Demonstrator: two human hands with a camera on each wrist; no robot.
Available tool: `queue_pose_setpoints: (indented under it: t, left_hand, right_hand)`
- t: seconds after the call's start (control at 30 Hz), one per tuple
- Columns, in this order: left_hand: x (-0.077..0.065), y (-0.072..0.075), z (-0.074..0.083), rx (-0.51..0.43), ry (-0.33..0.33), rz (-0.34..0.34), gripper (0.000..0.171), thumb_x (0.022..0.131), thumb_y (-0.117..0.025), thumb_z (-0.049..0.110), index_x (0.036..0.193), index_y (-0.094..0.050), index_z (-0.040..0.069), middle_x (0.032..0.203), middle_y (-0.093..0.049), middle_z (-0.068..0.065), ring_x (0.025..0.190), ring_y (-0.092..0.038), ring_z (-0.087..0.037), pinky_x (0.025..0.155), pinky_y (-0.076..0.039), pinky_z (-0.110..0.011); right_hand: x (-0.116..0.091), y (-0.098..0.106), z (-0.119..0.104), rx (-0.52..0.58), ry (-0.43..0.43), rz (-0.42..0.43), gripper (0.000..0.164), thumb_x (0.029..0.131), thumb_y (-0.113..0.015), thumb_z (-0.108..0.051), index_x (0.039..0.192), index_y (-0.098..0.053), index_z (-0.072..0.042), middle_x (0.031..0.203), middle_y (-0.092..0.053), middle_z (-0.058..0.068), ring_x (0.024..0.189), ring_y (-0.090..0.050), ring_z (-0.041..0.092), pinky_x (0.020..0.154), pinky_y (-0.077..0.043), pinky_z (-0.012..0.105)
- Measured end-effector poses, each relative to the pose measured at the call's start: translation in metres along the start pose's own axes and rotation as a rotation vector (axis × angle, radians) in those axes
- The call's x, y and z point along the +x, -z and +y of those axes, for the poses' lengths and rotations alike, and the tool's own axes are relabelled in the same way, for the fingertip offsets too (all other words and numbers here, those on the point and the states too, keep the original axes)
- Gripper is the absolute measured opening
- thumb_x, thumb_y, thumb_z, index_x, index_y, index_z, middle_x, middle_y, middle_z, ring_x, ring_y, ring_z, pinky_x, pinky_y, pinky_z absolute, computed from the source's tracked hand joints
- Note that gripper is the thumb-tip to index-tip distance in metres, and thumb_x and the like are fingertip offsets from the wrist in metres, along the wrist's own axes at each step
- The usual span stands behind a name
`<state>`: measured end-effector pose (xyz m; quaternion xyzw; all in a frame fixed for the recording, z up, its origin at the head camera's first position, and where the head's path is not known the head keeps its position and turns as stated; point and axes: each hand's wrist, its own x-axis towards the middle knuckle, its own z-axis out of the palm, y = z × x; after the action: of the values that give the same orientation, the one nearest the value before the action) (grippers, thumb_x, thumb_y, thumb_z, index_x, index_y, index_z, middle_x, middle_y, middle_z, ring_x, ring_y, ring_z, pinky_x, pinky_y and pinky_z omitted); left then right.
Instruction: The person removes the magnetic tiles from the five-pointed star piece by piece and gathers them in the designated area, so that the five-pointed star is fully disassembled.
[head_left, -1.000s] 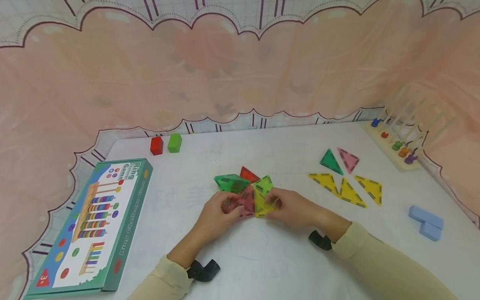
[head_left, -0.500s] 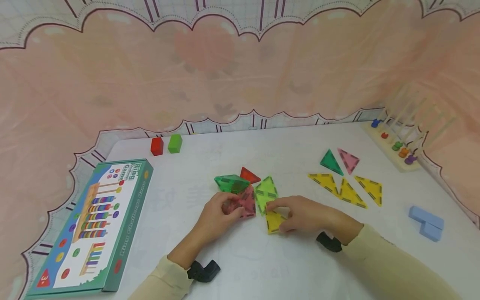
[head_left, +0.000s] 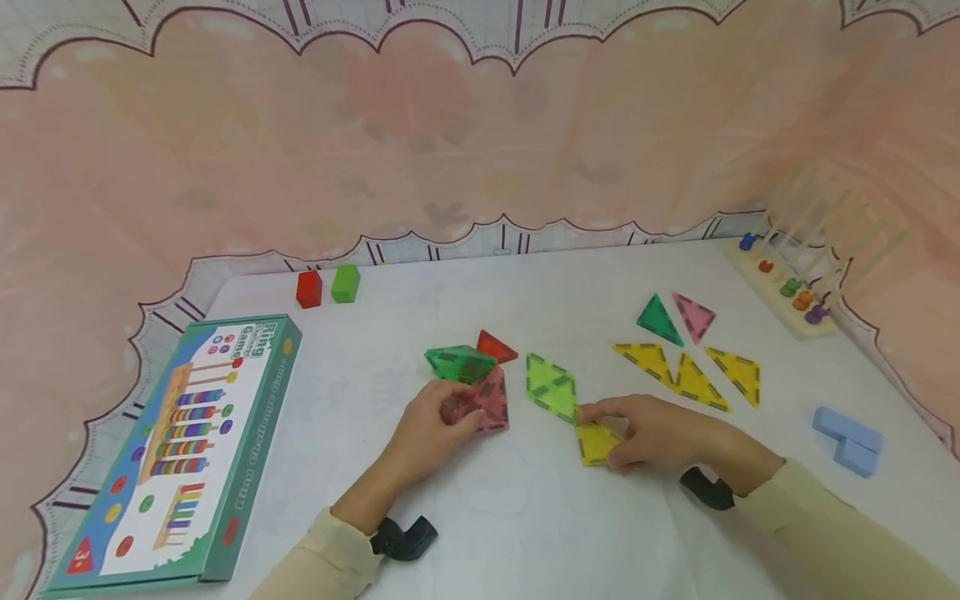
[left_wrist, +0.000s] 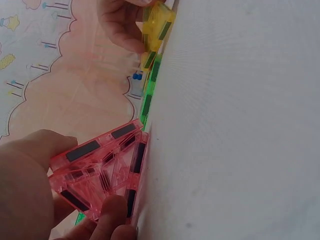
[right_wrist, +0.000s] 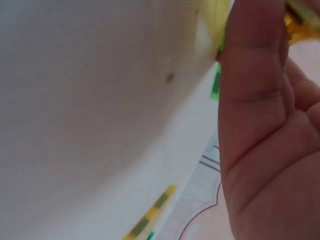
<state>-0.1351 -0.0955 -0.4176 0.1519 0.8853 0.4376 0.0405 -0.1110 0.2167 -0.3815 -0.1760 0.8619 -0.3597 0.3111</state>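
Observation:
My left hand [head_left: 423, 429] pinches a cluster of see-through pink magnetic tiles [head_left: 493, 402]; in the left wrist view these pink tiles [left_wrist: 135, 165] lean together as a raised triangular shape. Green tiles [head_left: 453, 362] and a red triangular tile [head_left: 495, 346] sit against its far side. To the right, my right hand [head_left: 667, 433] grips a yellow tile [head_left: 595, 446] between thumb and fingers, partly hidden by them. Two light green triangular tiles [head_left: 550, 385] lie joined, their near corner touching the yellow tile. A gap separates them from the pink cluster.
Loose yellow triangles [head_left: 699, 383], a dark green triangle [head_left: 658, 320] and a pink triangle [head_left: 694, 317] lie at right. Blue blocks [head_left: 847, 442] and a peg board [head_left: 780, 292] are farther right. A game box [head_left: 187, 450] lies left; red [head_left: 309, 289] and green blocks [head_left: 345, 284] stand behind.
My right hand has moved right, pulling the yellow tile and the light green pair away from the pink cluster. The left hand keeps its hold in nearly the same place.

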Motion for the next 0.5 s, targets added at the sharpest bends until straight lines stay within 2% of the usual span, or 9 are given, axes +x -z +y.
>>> queue_pose_setpoints:
  t: [0.1, 0.2, 0.27, 0.37, 0.43, 0.5]
  left_hand:
    - [0.0, 0.0, -0.001, -0.006, 0.0, -0.004, 0.03, 0.079, -0.067, 0.03, 0.106, -0.059, 0.021, 0.092, -0.049, 0.004, 0.072, -0.047, -0.012, 0.062, -0.041, -0.03]
    - [0.0, 0.0, -0.001, -0.008, -0.001, -0.006, 0.031, 0.079, -0.067, 0.03, 0.107, -0.059, 0.02, 0.092, -0.049, 0.004, 0.072, -0.047, -0.012, 0.061, -0.041, -0.029]
    - [-0.001, 0.0, -0.001, -0.009, -0.001, -0.009, 0.032, 0.079, -0.067, 0.029, 0.108, -0.059, 0.019, 0.091, -0.048, 0.004, 0.073, -0.047, -0.012, 0.061, -0.041, -0.029]
    - [-0.001, 0.0, -0.001, -0.008, -0.003, -0.013, 0.033, 0.079, -0.067, 0.029, 0.109, -0.059, 0.018, 0.092, -0.048, 0.004, 0.073, -0.047, -0.012, 0.061, -0.041, -0.028]
    - [-0.001, 0.0, -0.001, -0.006, -0.005, -0.012, 0.033, 0.079, -0.067, 0.029, 0.109, -0.059, 0.018, 0.093, -0.048, 0.004, 0.073, -0.047, -0.012, 0.061, -0.041, -0.029]
    - [0.0, 0.001, -0.001, -0.003, -0.008, -0.008, 0.033, 0.079, -0.067, 0.029, 0.109, -0.059, 0.018, 0.093, -0.048, 0.004, 0.073, -0.047, -0.012, 0.061, -0.041, -0.029]
  right_hand:
    - [0.006, -0.002, -0.004, 0.015, 0.043, -0.067, 0.052, 0.08, -0.065, -0.015, 0.127, -0.048, -0.027, 0.135, -0.038, -0.01, 0.045, -0.037, 0.011, 0.049, -0.036, 0.022]
    - [0.008, -0.002, -0.007, 0.049, 0.056, -0.134, 0.056, 0.079, -0.066, -0.015, 0.129, -0.046, -0.029, 0.141, -0.03, -0.01, 0.046, -0.038, 0.012, 0.051, -0.038, 0.023]
    - [0.007, 0.0, -0.007, 0.073, 0.049, -0.146, 0.059, 0.078, -0.067, -0.016, 0.131, -0.044, -0.029, 0.141, -0.03, -0.01, 0.05, -0.044, 0.013, 0.054, -0.041, 0.024]
    - [0.002, 0.004, -0.002, 0.049, 0.016, -0.073, 0.057, 0.079, -0.068, -0.02, 0.13, -0.045, -0.028, 0.138, -0.036, -0.005, 0.059, -0.054, 0.016, 0.057, -0.043, 0.027]
    - [-0.003, 0.009, 0.003, -0.004, -0.021, 0.029, 0.052, 0.079, -0.068, -0.022, 0.128, -0.049, -0.028, 0.134, -0.04, -0.001, 0.069, -0.056, 0.017, 0.06, -0.044, 0.028]
    - [-0.006, 0.012, 0.008, -0.083, -0.067, 0.143, 0.048, 0.08, -0.067, -0.023, 0.125, -0.051, -0.027, 0.13, -0.045, 0.003, 0.072, -0.054, 0.016, 0.06, -0.043, 0.028]
